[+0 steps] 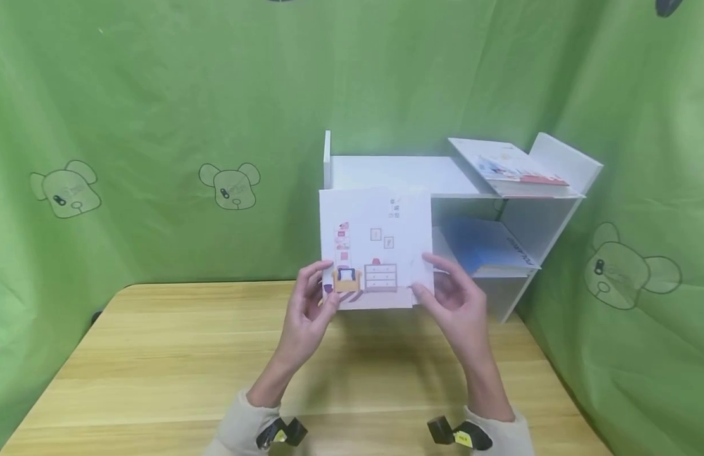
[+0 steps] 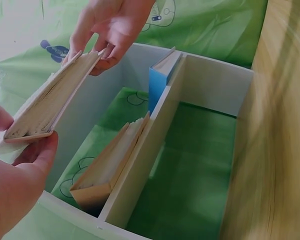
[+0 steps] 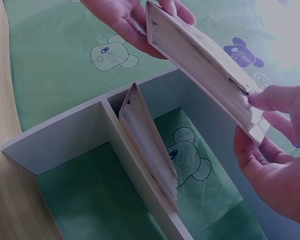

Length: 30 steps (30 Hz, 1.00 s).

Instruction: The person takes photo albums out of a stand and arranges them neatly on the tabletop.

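Observation:
Both hands hold a book (image 1: 380, 250) by its two sides in front of a white shelf unit (image 1: 394, 171). Its pale cover carries a drawing of a yellow armchair, a chest of drawers and small pictures. My left hand (image 1: 306, 310) grips the left edge between thumb and fingers. On the opposite edge, my right hand (image 1: 460, 307) pinches near the lower corner, thumb on the cover. From the left wrist view, the page block of the held book (image 2: 55, 97) shows, raised above the middle shelf.
A white and red book (image 1: 511, 161) lies tilted on the top shelf at the right. Below it, a blue book (image 1: 483, 244) rests on the middle board. Another book (image 2: 110, 160) on that board shows in the wrist views. The wooden table (image 1: 175, 354) extends left; green cloth (image 1: 175, 76) hangs around.

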Each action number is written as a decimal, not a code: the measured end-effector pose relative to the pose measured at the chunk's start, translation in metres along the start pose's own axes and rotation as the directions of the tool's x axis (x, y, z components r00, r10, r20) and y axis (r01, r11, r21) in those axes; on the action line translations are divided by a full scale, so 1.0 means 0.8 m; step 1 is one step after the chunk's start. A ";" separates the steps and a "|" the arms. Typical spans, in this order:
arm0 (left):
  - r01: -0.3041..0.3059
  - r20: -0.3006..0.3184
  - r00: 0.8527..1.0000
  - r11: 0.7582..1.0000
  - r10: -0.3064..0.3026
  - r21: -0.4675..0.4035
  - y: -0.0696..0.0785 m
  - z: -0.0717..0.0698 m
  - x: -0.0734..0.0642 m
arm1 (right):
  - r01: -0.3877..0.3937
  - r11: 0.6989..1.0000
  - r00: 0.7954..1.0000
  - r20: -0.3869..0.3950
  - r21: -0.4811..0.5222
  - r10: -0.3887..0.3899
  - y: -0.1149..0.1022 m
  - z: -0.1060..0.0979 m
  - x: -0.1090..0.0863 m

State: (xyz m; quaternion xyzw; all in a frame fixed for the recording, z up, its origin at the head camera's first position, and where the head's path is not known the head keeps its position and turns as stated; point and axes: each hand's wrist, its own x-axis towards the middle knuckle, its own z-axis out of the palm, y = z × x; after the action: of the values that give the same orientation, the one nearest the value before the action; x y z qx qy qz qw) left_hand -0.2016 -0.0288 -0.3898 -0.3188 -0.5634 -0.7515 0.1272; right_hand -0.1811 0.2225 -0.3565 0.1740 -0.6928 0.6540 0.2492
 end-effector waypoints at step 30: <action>0.029 0.025 0.999 0.999 -0.028 -0.032 0.005 -0.020 -0.012 | 0.006 1.000 0.996 0.087 0.021 -0.008 0.000 0.003 -0.005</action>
State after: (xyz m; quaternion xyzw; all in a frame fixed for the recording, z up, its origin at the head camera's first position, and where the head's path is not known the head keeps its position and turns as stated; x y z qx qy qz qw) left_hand -0.1976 -0.0469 -0.3951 -0.3220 -0.5570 -0.7584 0.1043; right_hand -0.1783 0.2198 -0.3584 0.2074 -0.6956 0.6520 0.2193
